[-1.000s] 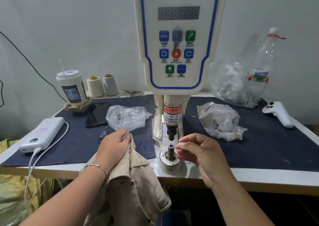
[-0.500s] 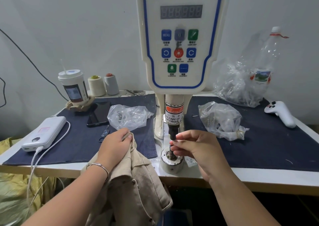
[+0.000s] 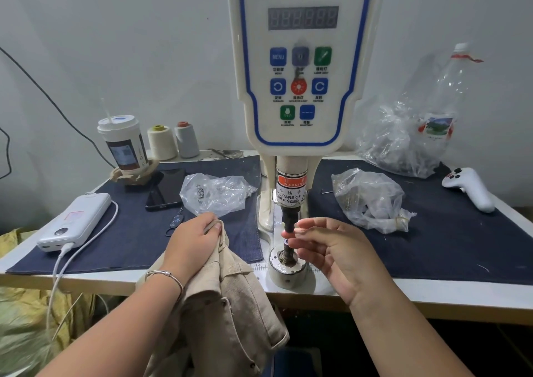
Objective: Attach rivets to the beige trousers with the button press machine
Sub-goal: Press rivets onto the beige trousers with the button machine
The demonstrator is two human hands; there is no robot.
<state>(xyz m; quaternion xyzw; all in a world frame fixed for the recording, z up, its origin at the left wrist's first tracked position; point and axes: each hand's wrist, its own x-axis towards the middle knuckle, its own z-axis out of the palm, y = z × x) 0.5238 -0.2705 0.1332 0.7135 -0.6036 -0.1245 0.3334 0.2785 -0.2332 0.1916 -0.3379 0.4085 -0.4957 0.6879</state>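
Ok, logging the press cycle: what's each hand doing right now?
Left hand: grips the beige trousers.
Right hand: fingertips at the upper punch; any rivet held cannot be told.

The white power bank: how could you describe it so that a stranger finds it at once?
Start from the tall button machine in the middle and go to the left end of the table. There, on the dark blue cloth, lies the power bank. It alone is a white block with a white cable plugged in, unlike the black phone nearby.
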